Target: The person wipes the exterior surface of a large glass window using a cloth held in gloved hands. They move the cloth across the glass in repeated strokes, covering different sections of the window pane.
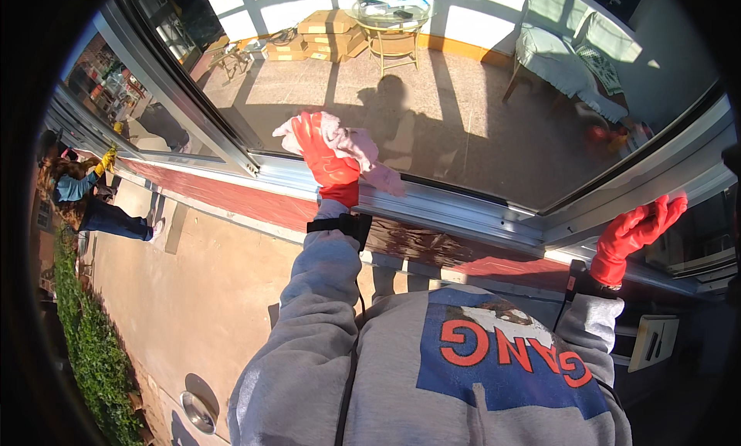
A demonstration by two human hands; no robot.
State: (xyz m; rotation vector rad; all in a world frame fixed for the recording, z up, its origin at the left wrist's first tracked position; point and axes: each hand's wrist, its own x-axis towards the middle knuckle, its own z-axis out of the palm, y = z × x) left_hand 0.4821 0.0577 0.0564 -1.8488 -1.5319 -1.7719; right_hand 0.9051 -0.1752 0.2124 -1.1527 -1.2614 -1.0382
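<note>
My left hand (327, 156), in a red rubber glove, holds a crumpled pink cloth (379, 176) at the lower part of a large window pane (324, 92). Part of the cloth hangs down beside the wrist over the metal window sill (451, 208). To the right, my right hand (637, 231), gloved the same way, is raised next to the metal side frame (625, 194). Its fingers are extended with nothing in them; whether they touch the frame I cannot tell.
Through the glass show a round glass-topped table (391, 26), cardboard boxes (330, 37) and a covered chair (558, 58). At the far left another person (81, 185) in yellow gloves stands by the windows. A metal bowl (197, 412) lies on the concrete near a green hedge (92, 336).
</note>
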